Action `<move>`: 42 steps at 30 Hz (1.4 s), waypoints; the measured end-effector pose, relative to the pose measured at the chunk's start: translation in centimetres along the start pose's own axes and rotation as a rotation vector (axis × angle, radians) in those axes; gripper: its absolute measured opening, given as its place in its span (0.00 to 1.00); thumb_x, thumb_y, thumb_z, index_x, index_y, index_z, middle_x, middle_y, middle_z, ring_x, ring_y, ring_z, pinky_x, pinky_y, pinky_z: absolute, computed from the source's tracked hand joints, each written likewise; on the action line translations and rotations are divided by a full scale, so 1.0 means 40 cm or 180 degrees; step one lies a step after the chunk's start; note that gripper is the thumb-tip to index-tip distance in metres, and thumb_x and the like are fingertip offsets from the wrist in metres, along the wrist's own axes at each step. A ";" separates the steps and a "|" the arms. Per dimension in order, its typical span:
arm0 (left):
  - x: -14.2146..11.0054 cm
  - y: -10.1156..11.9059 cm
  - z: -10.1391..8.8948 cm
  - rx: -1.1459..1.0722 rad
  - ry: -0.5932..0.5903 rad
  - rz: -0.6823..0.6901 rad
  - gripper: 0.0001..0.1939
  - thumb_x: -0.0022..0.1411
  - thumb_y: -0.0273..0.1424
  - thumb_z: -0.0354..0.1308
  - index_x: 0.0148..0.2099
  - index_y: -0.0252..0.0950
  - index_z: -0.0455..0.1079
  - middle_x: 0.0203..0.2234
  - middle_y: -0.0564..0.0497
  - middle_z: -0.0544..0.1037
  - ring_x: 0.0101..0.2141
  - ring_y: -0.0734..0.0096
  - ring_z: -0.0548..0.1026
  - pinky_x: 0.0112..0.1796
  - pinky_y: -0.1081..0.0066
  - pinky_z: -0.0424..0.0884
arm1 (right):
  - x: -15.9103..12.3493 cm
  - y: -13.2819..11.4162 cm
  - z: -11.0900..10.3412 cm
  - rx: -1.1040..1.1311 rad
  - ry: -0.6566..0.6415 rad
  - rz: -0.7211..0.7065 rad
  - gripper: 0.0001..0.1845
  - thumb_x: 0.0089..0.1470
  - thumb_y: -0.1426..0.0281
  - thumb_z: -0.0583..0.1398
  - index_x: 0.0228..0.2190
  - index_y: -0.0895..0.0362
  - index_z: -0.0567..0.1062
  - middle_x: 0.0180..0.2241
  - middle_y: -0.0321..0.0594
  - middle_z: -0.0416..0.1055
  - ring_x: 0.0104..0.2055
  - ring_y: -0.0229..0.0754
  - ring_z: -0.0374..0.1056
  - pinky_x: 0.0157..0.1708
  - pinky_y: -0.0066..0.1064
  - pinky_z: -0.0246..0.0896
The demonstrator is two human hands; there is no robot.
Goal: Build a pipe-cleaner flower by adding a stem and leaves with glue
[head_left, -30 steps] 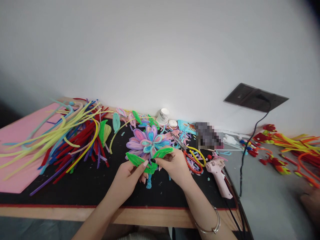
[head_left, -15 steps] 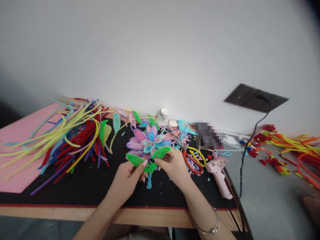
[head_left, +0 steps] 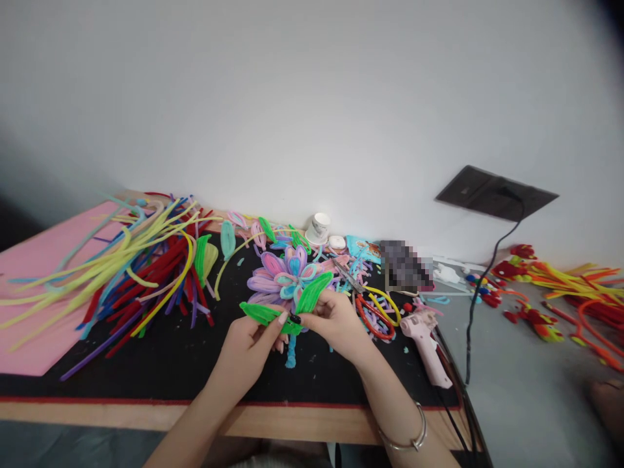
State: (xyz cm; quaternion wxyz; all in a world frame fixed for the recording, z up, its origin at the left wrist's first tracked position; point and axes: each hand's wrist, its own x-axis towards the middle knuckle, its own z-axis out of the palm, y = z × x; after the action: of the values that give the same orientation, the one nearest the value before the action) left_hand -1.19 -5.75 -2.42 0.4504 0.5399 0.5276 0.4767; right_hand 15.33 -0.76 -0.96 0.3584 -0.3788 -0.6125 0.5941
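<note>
Taking the flower (head_left: 292, 279) as the clock's centre, we are counting from the left. One pink sheet (head_left: 29, 273) is lying at nine, partly under a heap of pipe cleaners (head_left: 160, 276) that are overlapping too much for us to count. Two leaves (head_left: 201, 260) are lying at the heap's three o'clock edge, and one turquoise petal (head_left: 227, 239) is resting just beside them. Our left hand (head_left: 246, 354) is sitting at seven, its thumb and forefinger pinching one green leaf piece (head_left: 316, 291) with no gap between them. The piece is sitting at six, above the black mat (head_left: 170, 383); whether it is touching the flower, we cannot tell. One cup (head_left: 319, 229) is standing at one. Our right hand (head_left: 336, 318) is sitting at four, thumb and fingers pinching the same piece. One pair of scissors (head_left: 351, 278) is lying near three, one pink glue gun (head_left: 429, 351) at four, and one wall plate (head_left: 497, 192) is showing at two.

The piece is looking bright green and fuzzy, its two blades pointing to ten and one; our fingers are covering its middle.
</note>
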 end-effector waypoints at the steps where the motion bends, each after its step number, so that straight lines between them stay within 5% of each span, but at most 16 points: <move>1: 0.000 0.003 0.000 -0.0041 -0.0003 -0.0034 0.15 0.61 0.38 0.54 0.26 0.35 0.69 0.17 0.54 0.73 0.20 0.73 0.71 0.25 0.74 0.68 | 0.000 0.002 0.000 -0.0048 0.0022 0.0018 0.07 0.46 0.69 0.65 0.27 0.59 0.73 0.23 0.32 0.67 0.25 0.34 0.61 0.27 0.27 0.59; 19: 0.008 0.009 0.001 -0.0088 -0.0216 -0.0011 0.15 0.61 0.36 0.52 0.24 0.36 0.67 0.16 0.54 0.71 0.20 0.73 0.71 0.26 0.73 0.68 | -0.002 -0.015 0.013 -0.0157 0.0086 0.0128 0.08 0.45 0.70 0.64 0.24 0.58 0.69 0.20 0.31 0.62 0.22 0.33 0.56 0.24 0.26 0.54; 33: 0.005 0.000 0.002 -0.0188 -0.0136 -0.0200 0.15 0.60 0.40 0.55 0.26 0.35 0.68 0.17 0.54 0.72 0.20 0.72 0.71 0.26 0.72 0.68 | -0.001 -0.016 0.011 -0.0036 0.0079 -0.0051 0.12 0.46 0.63 0.66 0.28 0.58 0.73 0.23 0.34 0.67 0.25 0.36 0.63 0.27 0.27 0.61; 42: -0.005 -0.019 -0.003 0.0474 0.0043 -0.0077 0.23 0.66 0.43 0.45 0.22 0.37 0.62 0.16 0.55 0.65 0.20 0.72 0.64 0.25 0.72 0.59 | -0.001 -0.036 0.010 -0.0235 0.0145 -0.0094 0.15 0.50 0.61 0.62 0.22 0.57 0.67 0.17 0.29 0.58 0.19 0.31 0.52 0.20 0.24 0.49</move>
State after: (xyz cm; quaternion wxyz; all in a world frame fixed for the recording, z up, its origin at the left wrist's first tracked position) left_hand -1.39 -5.92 -3.17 0.4112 0.5622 0.5712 0.4343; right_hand 14.95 -0.99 0.45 0.3667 -0.3961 -0.6312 0.5569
